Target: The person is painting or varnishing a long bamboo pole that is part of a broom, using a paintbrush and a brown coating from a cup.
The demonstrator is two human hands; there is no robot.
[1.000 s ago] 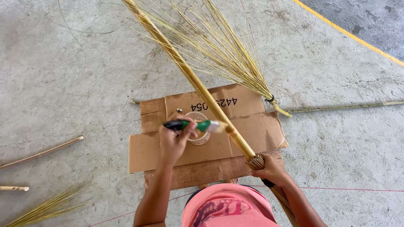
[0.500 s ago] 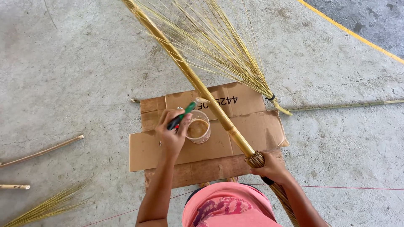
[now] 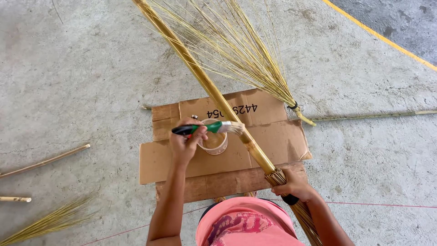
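Bamboo runs slantwise across the view: a long pale pole [image 3: 214,93] held low by the right hand [image 3: 296,186], which is closed around it just where the bound bristles of a broom [image 3: 304,217] begin. The left hand [image 3: 184,145] grips a green-and-black paintbrush [image 3: 207,128], fingers wrapped around its handle. Half a second ago that brush pointed down into the small clear cup [image 3: 214,142]; now it has come up and lies level, its pale bristle tip touching the side of the pole just above the cup. The cup stands where it did, on the flattened brown cardboard [image 3: 168,159] spread over the concrete floor [image 3: 82,77]. The right hand and pole have not shifted. A finished straw broom [image 3: 246,54] lies beyond the cardboard, its stick reaching off to the right. Bare sticks [image 3: 45,161] and a loose bundle of straw [image 3: 50,221] lie to the left, well apart from the hands.
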